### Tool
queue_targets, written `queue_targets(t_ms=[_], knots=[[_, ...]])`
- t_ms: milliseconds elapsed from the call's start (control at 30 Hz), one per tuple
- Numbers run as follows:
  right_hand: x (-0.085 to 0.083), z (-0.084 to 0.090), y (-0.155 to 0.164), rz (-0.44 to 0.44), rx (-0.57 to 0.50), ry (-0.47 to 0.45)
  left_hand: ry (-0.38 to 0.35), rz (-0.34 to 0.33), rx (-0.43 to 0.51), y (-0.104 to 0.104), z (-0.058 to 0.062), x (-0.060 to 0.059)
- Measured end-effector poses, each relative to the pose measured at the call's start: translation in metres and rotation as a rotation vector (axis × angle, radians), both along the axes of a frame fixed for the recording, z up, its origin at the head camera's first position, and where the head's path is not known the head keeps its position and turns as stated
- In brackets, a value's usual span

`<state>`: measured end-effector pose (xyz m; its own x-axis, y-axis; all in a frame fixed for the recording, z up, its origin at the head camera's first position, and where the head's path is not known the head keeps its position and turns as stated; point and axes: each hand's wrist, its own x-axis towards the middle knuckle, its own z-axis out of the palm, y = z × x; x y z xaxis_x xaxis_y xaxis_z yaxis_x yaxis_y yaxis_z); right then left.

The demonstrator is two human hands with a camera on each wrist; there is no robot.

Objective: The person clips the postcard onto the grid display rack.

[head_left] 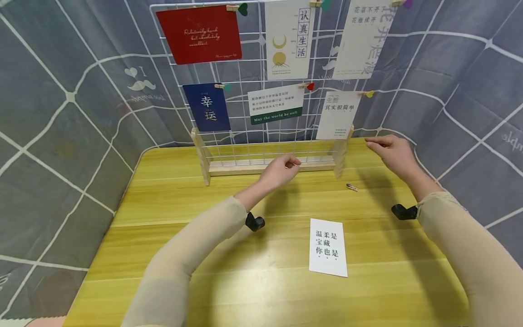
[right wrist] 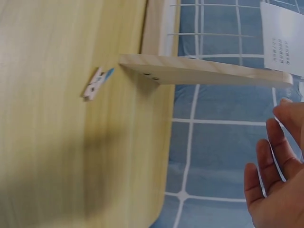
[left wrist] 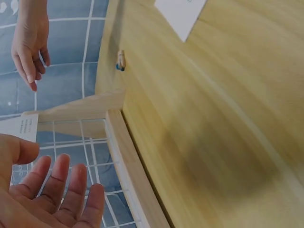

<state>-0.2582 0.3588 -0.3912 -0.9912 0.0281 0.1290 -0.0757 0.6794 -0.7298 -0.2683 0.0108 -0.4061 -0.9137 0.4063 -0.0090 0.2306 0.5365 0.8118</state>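
Note:
My left hand (head_left: 281,170) hovers in front of the wire grid rack's wooden base (head_left: 239,170). In the left wrist view its fingers (left wrist: 76,190) are loosely bent and hold nothing. Right of the rack, my right hand (head_left: 393,153) is raised over the table, its fingers relaxed and nothing between them. Nearest to it hangs a white card (head_left: 337,119) held by a clothespin with a yellow heart (head_left: 369,94). On the table below lies a small wooden clothespin (right wrist: 95,85) with a blue end. Closer to me, a white card with dark green lettering (head_left: 328,264) lies flat.
Above hang a red card (head_left: 200,36), a moon card (head_left: 282,63) and a tall white card (head_left: 351,54). The lower row also has a blue card (head_left: 204,118) and a green-banded card (head_left: 275,116). A grey checked curtain (head_left: 53,159) surrounds the wooden table (head_left: 163,195).

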Motion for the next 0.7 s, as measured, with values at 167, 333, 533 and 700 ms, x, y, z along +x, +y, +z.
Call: queue_targets(t_ms=[167, 333, 533, 700], knots=[[0.003, -0.01, -0.001, 0.042, 0.056, -0.028, 0.018, -0.088, -0.018, -0.006, -0.007, 0.009], [0.007, -0.021, -0.002, 0.106, 0.146, -0.056, 0.023, -0.178, -0.031, -0.007, -0.014, 0.016], [0.012, -0.035, -0.005, 0.2, 0.234, -0.065, 0.027, -0.21, -0.091, -0.008, -0.021, 0.026], [0.017, -0.042, -0.009, 0.262, 0.264, -0.098, 0.013, -0.232, -0.105, -0.009, -0.025, 0.032]])
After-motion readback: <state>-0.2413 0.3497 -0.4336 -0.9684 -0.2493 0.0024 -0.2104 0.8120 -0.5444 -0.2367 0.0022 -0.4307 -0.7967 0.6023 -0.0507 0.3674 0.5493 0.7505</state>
